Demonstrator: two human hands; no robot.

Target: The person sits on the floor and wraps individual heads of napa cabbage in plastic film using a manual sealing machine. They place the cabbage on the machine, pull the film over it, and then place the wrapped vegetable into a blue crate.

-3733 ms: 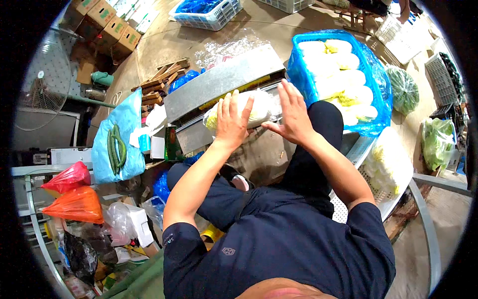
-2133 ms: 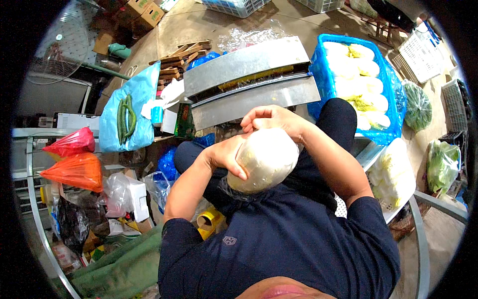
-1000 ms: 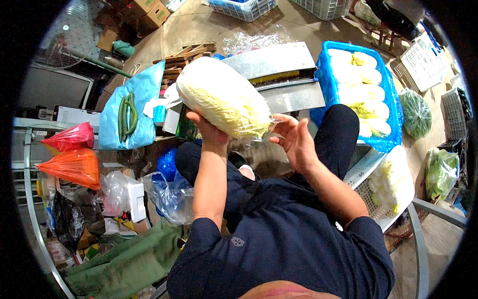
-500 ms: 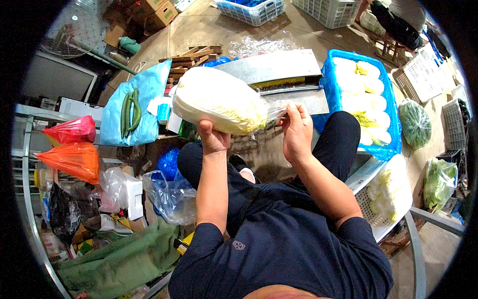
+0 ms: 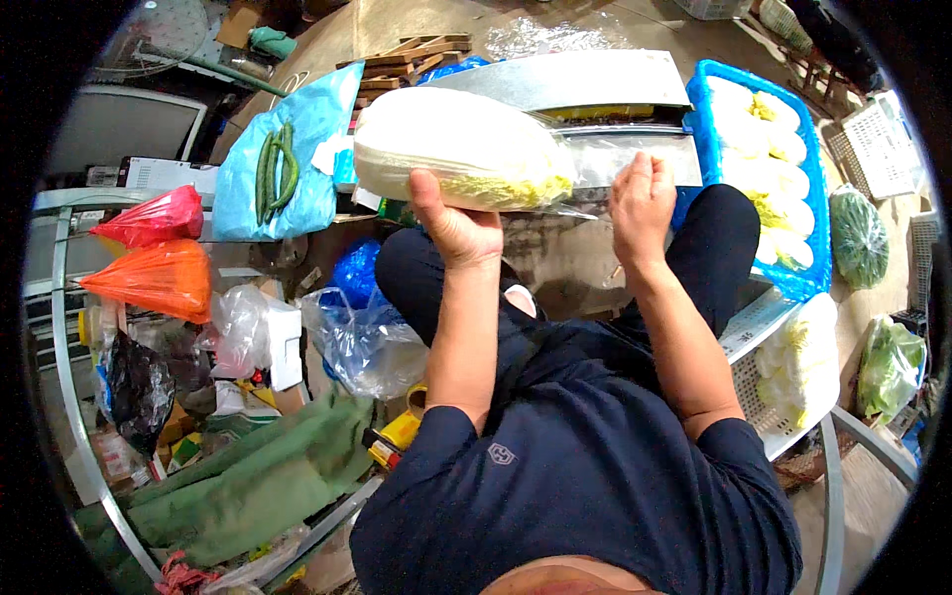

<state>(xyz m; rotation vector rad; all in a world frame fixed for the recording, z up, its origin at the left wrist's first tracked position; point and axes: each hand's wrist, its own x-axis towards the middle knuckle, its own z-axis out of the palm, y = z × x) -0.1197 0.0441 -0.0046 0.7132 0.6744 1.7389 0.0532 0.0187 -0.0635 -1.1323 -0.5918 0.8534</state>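
A large pale napa cabbage (image 5: 451,139) lies on its side in the air, its yellow leafy end toward the right. My left hand (image 5: 456,218) is closed around it from below, thumb up along its near side. To the right of the leafy end, my right hand (image 5: 643,203) has its fingers pinched together on clear plastic film (image 5: 592,164) that stretches from the cabbage. Just beyond both hands is a metal wrapping stand (image 5: 595,81) with a flat plate; the cabbage hides part of it.
On the right stands a blue-lined crate (image 5: 822,223) of napa cabbages; nearer, a white basket (image 5: 746,397) holds another cabbage. Cucumbers (image 5: 277,174) rest on a light blue bag (image 5: 235,188) at left. Red (image 5: 154,215) and orange (image 5: 159,281) bags hang from a metal rail (image 5: 61,327).
My right hand has moved right, away from the cabbage, drawing the film out. The cabbage has turned slightly in my left hand. The whole view has shifted.
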